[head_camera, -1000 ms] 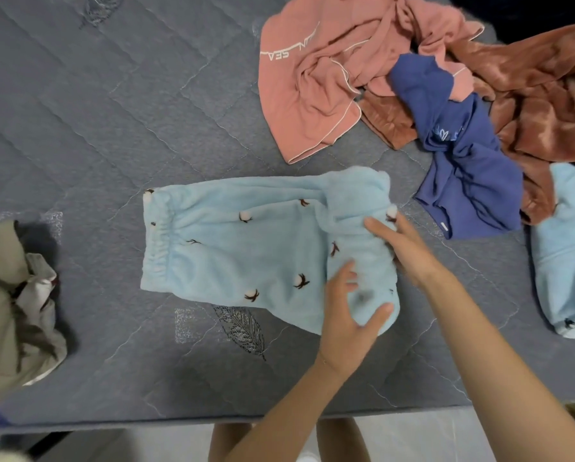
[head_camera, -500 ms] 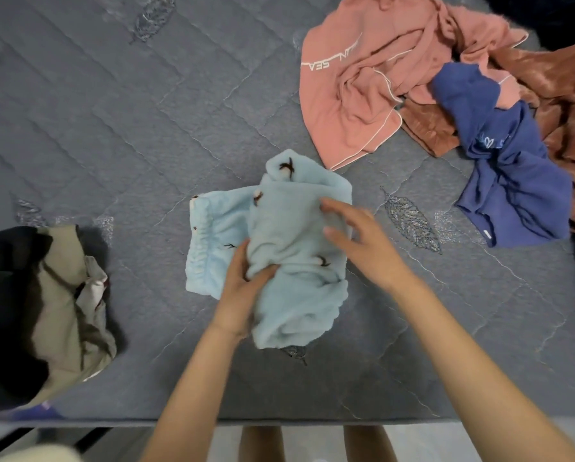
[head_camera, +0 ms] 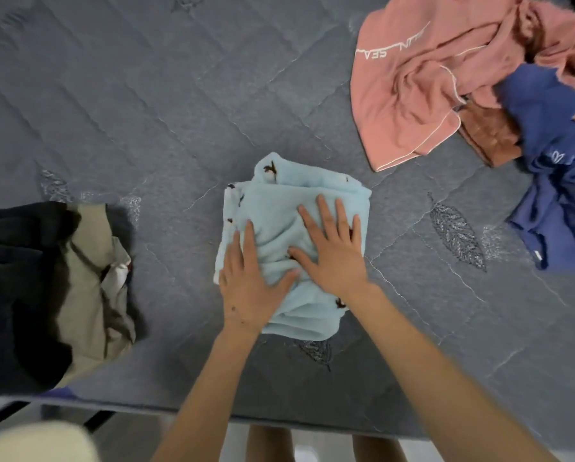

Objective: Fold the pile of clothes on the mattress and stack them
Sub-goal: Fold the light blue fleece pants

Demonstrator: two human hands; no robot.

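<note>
A light blue fleece garment [head_camera: 279, 201] with small brown motifs lies folded into a compact square in the middle of the grey quilted mattress [head_camera: 146, 111]. My left hand [head_camera: 249, 281] presses flat on its near left part, fingers straight. My right hand [head_camera: 332, 248] lies flat on its right half, fingers spread. At the far right sits the unfolded pile: a pink garment [head_camera: 412, 95] with white lettering, a rust-brown one [head_camera: 489, 135] under it, and a navy one [head_camera: 559, 181]. A stack of folded black and khaki clothes [head_camera: 46, 288] sits at the left.
The mattress's near edge [head_camera: 312, 418] runs just below my forearms, with floor and my legs beyond it. Bare mattress stretches across the far left and between the blue garment and both piles. A pale blurred object [head_camera: 36, 441] shows at the bottom left corner.
The blue garment's right end was folded over to the left, turning a long shape into a compact square. Both hands went from gripping the fabric to pressing flat on top of it.
</note>
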